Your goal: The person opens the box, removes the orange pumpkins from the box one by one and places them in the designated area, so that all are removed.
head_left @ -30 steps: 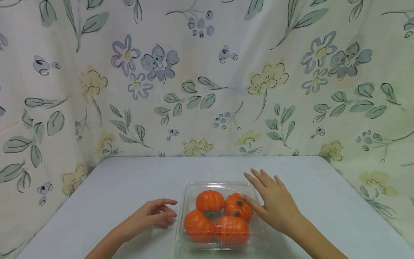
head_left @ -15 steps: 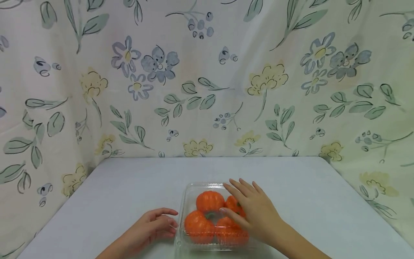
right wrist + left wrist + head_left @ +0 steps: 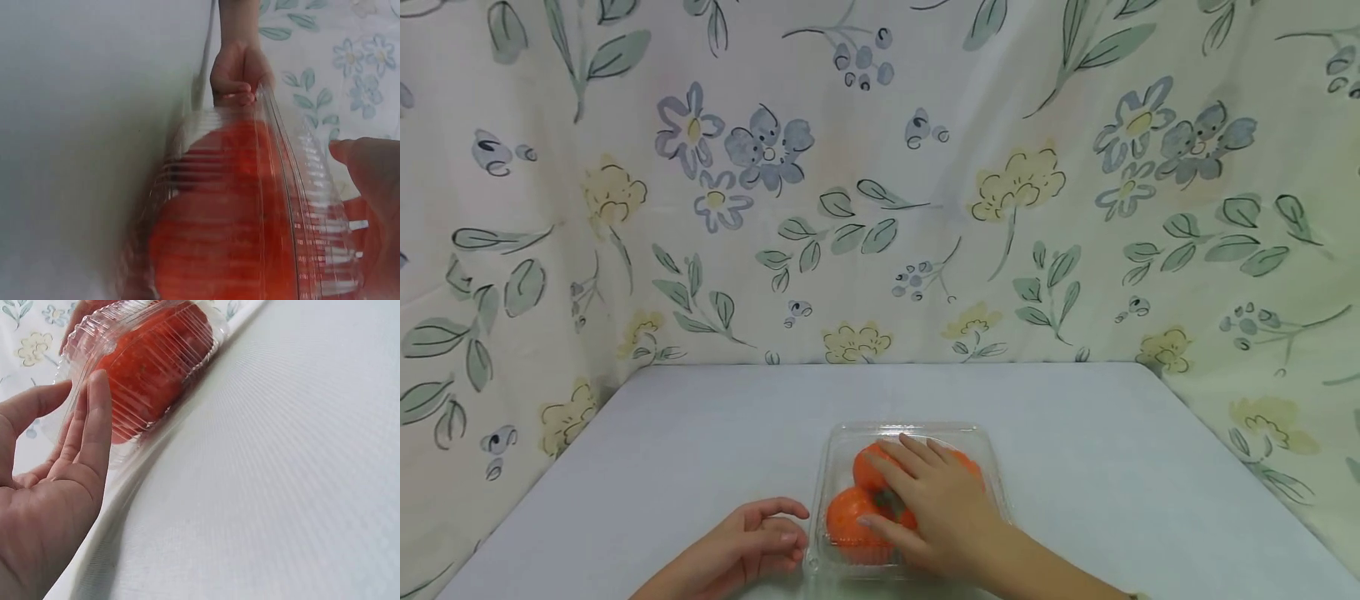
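A clear plastic clamshell container (image 3: 912, 429) stands on the table with its lid down. Inside it sit several small orange pumpkins (image 3: 847, 521) with green stems, partly covered by my right hand. That hand (image 3: 943, 508) lies palm down across the lid, fingers spread and pointing up and left. At the container's left side is my left hand (image 3: 748, 542), its fingers loosely bent and fingertips right at the edge. In the left wrist view the thumb and fingers (image 3: 97, 419) stand apart beside the clear rim. The right wrist view shows ribbed plastic walls over the pumpkins (image 3: 219, 244).
The white table (image 3: 737, 417) stretches behind and to both sides of the container. A curtain (image 3: 880, 208) printed with flowers and leaves hangs along the table's far edge and around its sides.
My right hand has moved left and down from the container's right side to over the middle of the lid. My left hand has shifted slightly down. The container stays in place.
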Demonstrator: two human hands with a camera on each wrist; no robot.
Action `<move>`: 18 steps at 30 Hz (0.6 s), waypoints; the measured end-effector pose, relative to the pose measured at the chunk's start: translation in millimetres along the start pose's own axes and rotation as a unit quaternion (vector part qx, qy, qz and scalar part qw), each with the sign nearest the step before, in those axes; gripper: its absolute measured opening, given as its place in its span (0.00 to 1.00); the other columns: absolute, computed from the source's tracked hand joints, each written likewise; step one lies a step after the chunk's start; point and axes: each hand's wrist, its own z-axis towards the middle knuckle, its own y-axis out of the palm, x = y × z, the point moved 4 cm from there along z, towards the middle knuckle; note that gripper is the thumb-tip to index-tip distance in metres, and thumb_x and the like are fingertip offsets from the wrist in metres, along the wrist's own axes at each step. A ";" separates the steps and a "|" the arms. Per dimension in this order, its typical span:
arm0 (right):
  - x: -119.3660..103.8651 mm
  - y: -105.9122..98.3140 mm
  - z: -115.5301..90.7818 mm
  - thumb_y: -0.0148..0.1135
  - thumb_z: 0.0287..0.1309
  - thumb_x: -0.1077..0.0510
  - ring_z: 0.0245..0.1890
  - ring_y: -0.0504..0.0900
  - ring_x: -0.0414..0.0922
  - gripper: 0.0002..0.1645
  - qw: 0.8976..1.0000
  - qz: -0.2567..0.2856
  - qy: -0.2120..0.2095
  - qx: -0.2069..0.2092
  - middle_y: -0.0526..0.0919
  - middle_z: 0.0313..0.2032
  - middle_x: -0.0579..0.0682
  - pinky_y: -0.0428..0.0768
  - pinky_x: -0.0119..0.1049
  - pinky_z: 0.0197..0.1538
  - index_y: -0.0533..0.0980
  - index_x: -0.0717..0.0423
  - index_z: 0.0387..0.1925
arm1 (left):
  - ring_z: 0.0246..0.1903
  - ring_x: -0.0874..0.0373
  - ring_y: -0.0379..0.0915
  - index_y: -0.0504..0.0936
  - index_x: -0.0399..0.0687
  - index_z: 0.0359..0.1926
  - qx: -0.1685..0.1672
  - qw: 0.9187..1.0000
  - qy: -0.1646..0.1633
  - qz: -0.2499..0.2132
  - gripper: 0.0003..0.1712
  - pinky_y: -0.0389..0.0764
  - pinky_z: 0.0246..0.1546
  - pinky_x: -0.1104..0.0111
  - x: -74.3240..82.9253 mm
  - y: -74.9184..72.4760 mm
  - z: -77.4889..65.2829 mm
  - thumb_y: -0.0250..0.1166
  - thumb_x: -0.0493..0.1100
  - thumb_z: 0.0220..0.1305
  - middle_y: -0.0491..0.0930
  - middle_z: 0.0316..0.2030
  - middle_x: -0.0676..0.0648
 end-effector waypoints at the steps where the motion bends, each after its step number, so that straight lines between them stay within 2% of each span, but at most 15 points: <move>1: -2.5 1.3 1.0 0.56 0.74 0.32 0.67 0.78 0.53 0.33 1.000 0.000 -0.006 0.002 0.80 0.66 0.46 0.79 0.60 0.66 0.78 0.47 0.67 | 0.46 0.62 0.85 0.75 0.46 0.59 -0.012 1.000 0.003 -0.004 0.12 0.86 0.52 0.71 -0.5 1.2 -0.4 0.51 0.34 0.81 0.88 0.46 0.51; 9: -16.2 10.6 6.1 0.52 0.75 0.30 0.70 0.76 0.52 0.37 0.999 0.023 -0.012 -0.041 0.80 0.68 0.47 0.73 0.55 0.73 0.76 0.47 0.71 | 0.45 0.63 0.85 0.77 0.49 0.56 -0.067 0.998 0.002 -0.007 0.13 0.86 0.52 0.71 -2.1 11.9 -2.1 0.49 0.33 0.81 0.89 0.45 0.52; 18: -23.4 20.7 7.6 0.47 0.74 0.24 0.72 0.73 0.53 0.41 0.995 0.014 0.007 -0.094 0.76 0.71 0.49 0.70 0.58 0.75 0.72 0.42 0.74 | 0.46 0.63 0.86 0.79 0.50 0.55 -0.092 0.996 0.009 -0.006 0.15 0.86 0.52 0.71 -6.5 16.9 -0.3 0.48 0.31 0.81 0.90 0.46 0.53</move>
